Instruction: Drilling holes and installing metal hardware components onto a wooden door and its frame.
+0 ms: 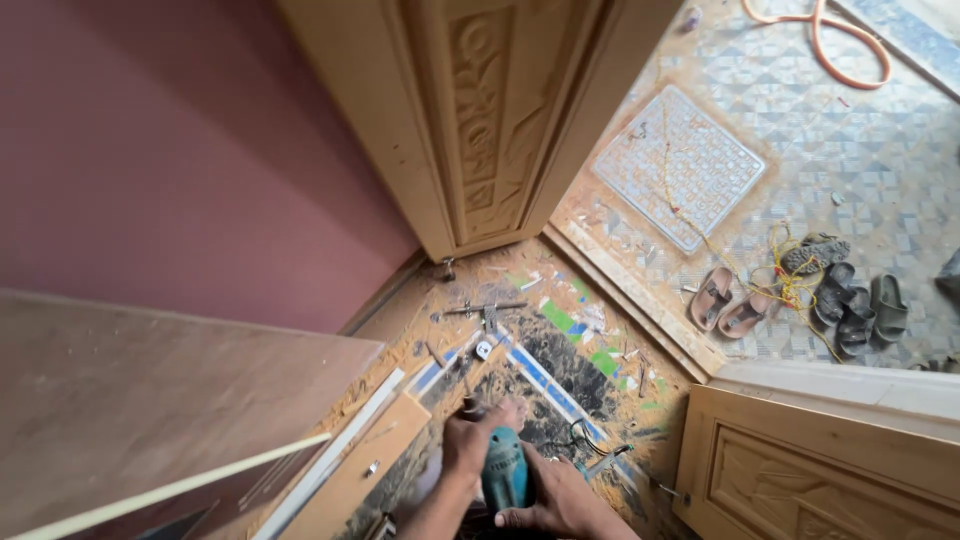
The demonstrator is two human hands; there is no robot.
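1. Head view: both hands meet at the bottom middle of the picture, around a teal power tool (505,478) that points away from the person, down toward the floor (600,405).
2. The left hand (466,440) lies on the tool's left side near its front end, its fingers (490,415) wrapped over the body and clamped on it.
3. The right hand (560,500) holds the tool from the right and below, its fingers (512,518) curled together across the rear of the casing.
4. The floor under the tool is strewn with sawdust and covered by a dark printed sheet with blue and green patches.
5. A pale wooden board (350,480) lies just left of the hands, beside a white strip.
6. A carved wooden door (480,120) stands open ahead; a second carved panel (820,470) sits at the lower right.
7. Beyond the threshold, on a patterned tile floor, are a white square mat (680,165), several sandals (800,290), and an orange hose (830,45).
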